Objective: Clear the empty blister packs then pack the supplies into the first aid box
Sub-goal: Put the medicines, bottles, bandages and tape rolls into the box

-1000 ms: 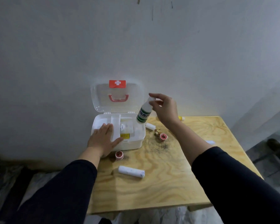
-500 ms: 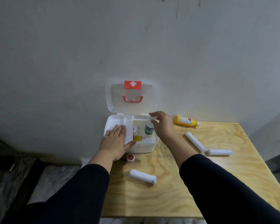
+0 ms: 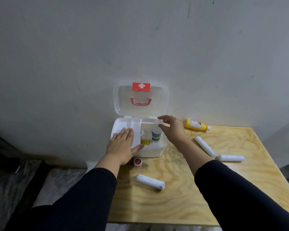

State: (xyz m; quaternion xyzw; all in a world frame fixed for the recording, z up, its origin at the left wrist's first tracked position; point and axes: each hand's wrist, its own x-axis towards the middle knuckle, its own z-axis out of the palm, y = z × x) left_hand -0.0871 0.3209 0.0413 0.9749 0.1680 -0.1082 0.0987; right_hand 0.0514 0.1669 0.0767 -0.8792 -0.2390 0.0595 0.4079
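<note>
The white first aid box (image 3: 154,151) stands open at the table's back edge, its clear lid (image 3: 140,99) leaning on the wall. My left hand (image 3: 123,144) lies flat on the white inner tray (image 3: 135,125) in the box's left half. A white bottle with a green label (image 3: 156,135) stands upright in the right half, beside a small yellow-labelled item (image 3: 144,142). My right hand (image 3: 173,129) reaches over the box, thumb and forefinger pinching the bottle's clear cap.
On the plywood table (image 3: 182,202) lie a yellow bottle (image 3: 196,125) by the wall, two white rolls (image 3: 205,145) (image 3: 231,157) on the right, one white roll (image 3: 150,182) in front, and a small red tape roll (image 3: 138,162) by the box.
My right hand carried the white bottle from above the table down into the box's right half. The left hand stayed on the tray. The view shifted left.
</note>
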